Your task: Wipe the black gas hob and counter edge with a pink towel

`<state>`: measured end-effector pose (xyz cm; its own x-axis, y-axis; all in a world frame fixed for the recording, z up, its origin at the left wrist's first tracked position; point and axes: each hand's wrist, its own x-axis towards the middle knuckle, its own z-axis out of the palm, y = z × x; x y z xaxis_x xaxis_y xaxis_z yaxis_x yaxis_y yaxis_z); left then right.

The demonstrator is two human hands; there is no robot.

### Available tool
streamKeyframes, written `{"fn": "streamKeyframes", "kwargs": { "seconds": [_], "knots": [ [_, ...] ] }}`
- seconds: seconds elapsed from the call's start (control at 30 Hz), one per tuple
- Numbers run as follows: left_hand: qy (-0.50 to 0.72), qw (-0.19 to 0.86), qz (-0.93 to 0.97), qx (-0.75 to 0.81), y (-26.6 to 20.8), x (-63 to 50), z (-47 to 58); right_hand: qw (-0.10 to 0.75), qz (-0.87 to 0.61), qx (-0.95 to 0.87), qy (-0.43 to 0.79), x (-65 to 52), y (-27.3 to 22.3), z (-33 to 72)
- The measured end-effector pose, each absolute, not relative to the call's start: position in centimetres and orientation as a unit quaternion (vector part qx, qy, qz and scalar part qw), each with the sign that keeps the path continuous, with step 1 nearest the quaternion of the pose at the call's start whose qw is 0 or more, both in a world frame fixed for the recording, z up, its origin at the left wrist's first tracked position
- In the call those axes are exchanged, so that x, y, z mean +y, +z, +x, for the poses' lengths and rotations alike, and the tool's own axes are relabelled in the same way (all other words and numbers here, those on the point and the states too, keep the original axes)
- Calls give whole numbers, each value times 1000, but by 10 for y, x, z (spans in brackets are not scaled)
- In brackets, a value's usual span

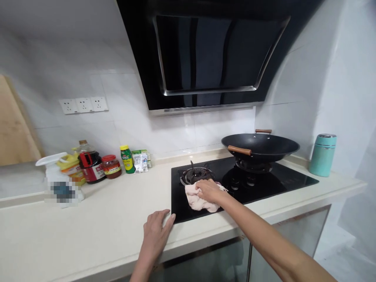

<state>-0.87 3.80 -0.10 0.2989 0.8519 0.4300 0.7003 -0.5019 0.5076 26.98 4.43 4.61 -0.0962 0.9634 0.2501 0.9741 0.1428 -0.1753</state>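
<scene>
A pale pink cloth (201, 200) lies bunched on the black glass gas stove (282, 182), in front of the left burner (195, 175). My right hand (210, 190) grips the cloth from above and presses it against the glass; part of its fingers is hidden in the folds. At the stove's left front corner, my left hand (156, 229) rests on the pale countertop (117, 219). Its fingers are spread and hold nothing, and the thumb lies by the stove's edge.
A black wok (264, 145) with wooden handles sits on the right burner. A turquoise flask (323, 155) stands at the right. A range hood (217, 55) hangs overhead. Along the left wall are a white spray bottle (55, 172), a red-lidded jar (111, 167) and a green bottle (127, 160).
</scene>
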Motion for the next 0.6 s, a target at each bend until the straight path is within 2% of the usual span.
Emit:
{"fn": "streamKeyframes", "kwargs": {
  "seconds": [0.6],
  "knots": [
    [335, 116, 804, 477, -2, 34, -9, 97, -794, -595, -80, 30, 42, 325]
  ]
}}
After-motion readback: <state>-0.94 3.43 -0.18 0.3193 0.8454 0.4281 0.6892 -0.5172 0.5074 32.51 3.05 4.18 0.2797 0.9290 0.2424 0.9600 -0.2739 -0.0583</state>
